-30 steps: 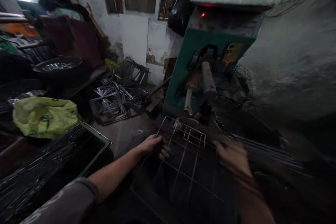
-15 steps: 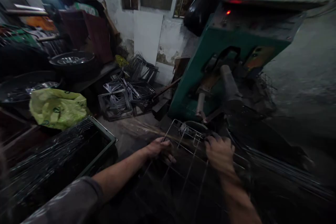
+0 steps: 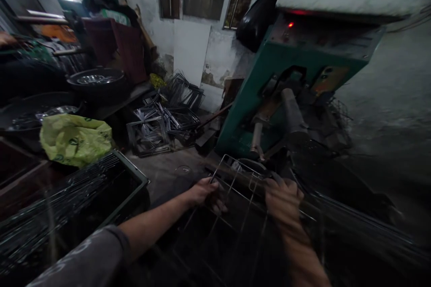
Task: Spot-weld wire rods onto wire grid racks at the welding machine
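A wire grid frame [image 3: 237,175] of thin metal rods lies in front of me, its far edge under the arm of a green welding machine [image 3: 269,94]. My left hand [image 3: 205,193] is closed around the frame's left side rod. My right hand [image 3: 283,199] is curled over the frame's right part, knuckles up, gripping a rod. The machine's grey cylindrical arm [image 3: 291,114] and copper electrode [image 3: 256,136] stand just beyond the frame. A red lamp [image 3: 290,24] glows on the machine.
A dark crate of long thin wire rods [image 3: 67,206] sits at the left. Behind it lie a yellow-green plastic bag [image 3: 76,139] and round metal basins [image 3: 96,78]. A heap of finished wire frames [image 3: 161,119] covers the floor by the wall. More rods [image 3: 363,219] stretch to the right.
My right hand came in from the right and closed on the frame; a second ago it was blurred and apart from it. The view shifted right. The left hand kept its grip.
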{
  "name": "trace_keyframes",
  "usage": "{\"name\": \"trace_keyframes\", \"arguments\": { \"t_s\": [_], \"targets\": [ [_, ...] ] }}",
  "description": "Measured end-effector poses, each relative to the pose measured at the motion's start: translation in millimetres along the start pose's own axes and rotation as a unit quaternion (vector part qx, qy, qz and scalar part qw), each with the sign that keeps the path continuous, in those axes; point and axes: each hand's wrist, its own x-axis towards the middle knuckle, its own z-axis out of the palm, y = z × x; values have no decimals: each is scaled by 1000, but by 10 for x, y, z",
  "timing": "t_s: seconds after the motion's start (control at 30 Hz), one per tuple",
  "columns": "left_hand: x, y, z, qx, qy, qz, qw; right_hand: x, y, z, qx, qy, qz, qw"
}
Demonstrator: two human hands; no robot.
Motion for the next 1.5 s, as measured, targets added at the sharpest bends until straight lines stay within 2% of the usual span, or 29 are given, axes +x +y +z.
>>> {"name": "trace_keyframes", "arguments": {
  "t_s": [0.37, 0.57, 0.77, 1.0, 1.2, 1.33, 1.43, 1.5],
  "targets": [
    [286, 168, 152, -6, -24, 32, 999, 328, 283, 24, -11, -7, 6, 1000],
    [413, 187, 204, -2, -17, 45, 999, 450, 308, -44, -12, -2, 12, 1000],
    [505, 185, 199, 3, 2, 46, 999, 542, 358, -25, 2, -1, 10, 1000],
    [502, 206, 227, 17, 18, 55, 998, 586, 399, 45, 6, -10, 4, 1000],
    [533, 167, 195, 15, 9, 57, 998, 605, 355, 83, 20, -16, 29, 999],
    [524, 146, 189, 19, 23, 52, 998, 527, 397, -96, 30, -22, 55, 998],
    [431, 170, 168, 15, 34, 57, 998, 307, 623, -177, 34, 23, 131, 991],
    [346, 198, 132, 7, 45, 68, 997, 108, 813, -133, 39, 38, 185, 981]
  ]
}}
